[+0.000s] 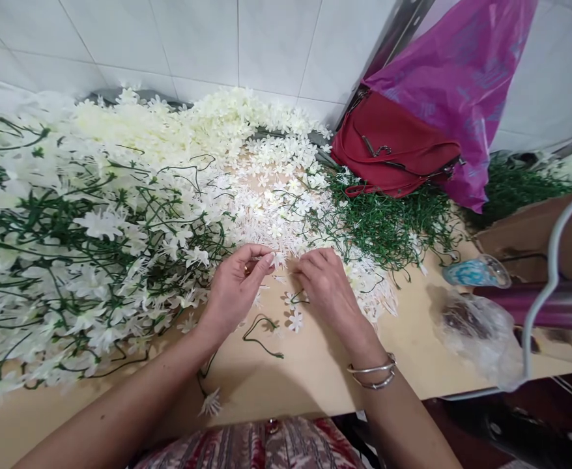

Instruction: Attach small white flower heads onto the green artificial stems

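Near the middle of the table, my left hand [237,283] has its thumb and forefinger pinched on what looks like a small white artificial flower [278,258]. My right hand [324,283] is just to the right, fingers curled together and pointing down; whatever they hold is hidden. Below the hands, a loose white blossom [295,320] and a bent green plastic stem [253,339] lie on the table. White thin flower pieces [266,221] spread out behind both hands. Nearer my body rests a stem with a white tip [210,404].
White flowers on green stems [105,260] are heaped at left, cream blossoms [169,130] along the wall. At right are green stems [388,225], a red bag [393,146], a purple plastic bag [466,78], a blue-patterned cup [474,271] and a clear plastic bag [491,345].
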Demonstrator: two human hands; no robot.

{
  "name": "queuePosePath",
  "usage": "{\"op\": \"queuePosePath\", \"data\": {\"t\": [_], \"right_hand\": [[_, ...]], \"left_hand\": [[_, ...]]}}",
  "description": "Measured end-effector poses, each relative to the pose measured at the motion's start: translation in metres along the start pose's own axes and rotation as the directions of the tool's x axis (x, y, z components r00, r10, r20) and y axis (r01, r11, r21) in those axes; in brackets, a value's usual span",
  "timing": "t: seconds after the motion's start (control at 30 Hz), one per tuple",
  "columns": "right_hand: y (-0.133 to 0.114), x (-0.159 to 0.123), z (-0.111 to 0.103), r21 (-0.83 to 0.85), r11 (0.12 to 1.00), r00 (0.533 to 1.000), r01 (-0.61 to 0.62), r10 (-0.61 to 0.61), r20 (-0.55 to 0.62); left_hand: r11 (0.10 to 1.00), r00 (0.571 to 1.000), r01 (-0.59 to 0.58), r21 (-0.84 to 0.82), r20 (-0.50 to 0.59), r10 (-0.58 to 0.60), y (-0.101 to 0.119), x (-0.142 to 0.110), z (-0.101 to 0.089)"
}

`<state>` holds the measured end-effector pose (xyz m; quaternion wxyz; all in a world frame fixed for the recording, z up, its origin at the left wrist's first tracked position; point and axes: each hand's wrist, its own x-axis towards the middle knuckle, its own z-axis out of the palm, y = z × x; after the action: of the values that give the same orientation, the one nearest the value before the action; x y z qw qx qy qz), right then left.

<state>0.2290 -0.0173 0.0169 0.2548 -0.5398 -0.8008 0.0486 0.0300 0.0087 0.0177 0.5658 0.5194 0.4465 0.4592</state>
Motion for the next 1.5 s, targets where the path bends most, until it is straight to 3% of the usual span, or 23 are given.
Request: {"op": "queuePosePath", "data": {"t": [0.07, 0.13, 0.2, 0.3, 0.43, 0.67, 0.83, 0.93, 1.0, 1.13, 1.3, 1.5], "right_hand": [[0.001, -0.001, 0.000, 0.099, 0.994, 0.993, -0.050, 0.060, -0.103], [0.000, -0.002, -0.001, 0.302, 0.945, 0.957, -0.127, 0.197, -0.214], [-0.006, -0.002, -0.002, 0.517, 0.839, 0.915, -0.171, 0.330, -0.234], [-0.018, -0.002, -0.002, 0.673, 0.727, 0.899, -0.133, 0.375, -0.228], [-0.029, -0.002, 0.001, 0.688, 0.725, 0.895, -0.027, 0.324, -0.306], [-0.030, -0.003, 0.008, 0.470, 0.881, 0.907, 0.054, 0.153, -0.391], [-0.031, -0.002, 0.012, 0.414, 0.905, 0.901, 0.100, 0.094, -0.424], [-0.034, -0.002, 0.012, 0.446, 0.891, 0.899, 0.081, 0.128, -0.419], [-0.036, -0.002, 0.011, 0.506, 0.863, 0.896, 0.011, 0.216, -0.387], [-0.036, 0.000, 0.009, 0.686, 0.715, 0.873, -0.137, 0.414, -0.256], [-0.034, 0.002, 0.011, 0.831, 0.527, 0.881, -0.175, 0.461, -0.107], [-0.032, 0.003, 0.013, 0.832, 0.523, 0.860, -0.184, 0.496, -0.122]], "left_hand": [[0.999, 0.999, 0.034, -0.037, -0.004, -0.035, 0.002, 0.001, -0.001], [0.993, 0.997, 0.072, -0.088, 0.002, -0.072, 0.005, 0.002, -0.001], [0.986, 0.994, 0.106, -0.131, 0.015, -0.105, 0.008, 0.001, 0.000], [0.976, 0.991, 0.129, -0.176, 0.040, -0.124, 0.012, 0.000, 0.002], [0.964, 0.991, 0.135, -0.231, 0.055, -0.126, 0.013, -0.002, 0.005], [0.955, 0.981, 0.176, -0.240, 0.124, -0.149, 0.013, -0.005, 0.009], [0.958, 0.980, 0.176, -0.227, 0.129, -0.150, 0.010, -0.007, 0.011], [0.954, 0.981, 0.177, -0.242, 0.123, -0.151, 0.009, -0.007, 0.011], [0.954, 0.980, 0.175, -0.245, 0.138, -0.144, 0.010, -0.007, 0.010], [0.965, 0.980, 0.134, -0.227, 0.178, -0.094, 0.012, -0.005, 0.006], [0.971, 0.977, 0.123, -0.207, 0.195, -0.083, 0.006, -0.003, 0.005], [0.961, 0.989, 0.113, -0.251, 0.123, -0.084, 0.004, -0.005, 0.011]]}}
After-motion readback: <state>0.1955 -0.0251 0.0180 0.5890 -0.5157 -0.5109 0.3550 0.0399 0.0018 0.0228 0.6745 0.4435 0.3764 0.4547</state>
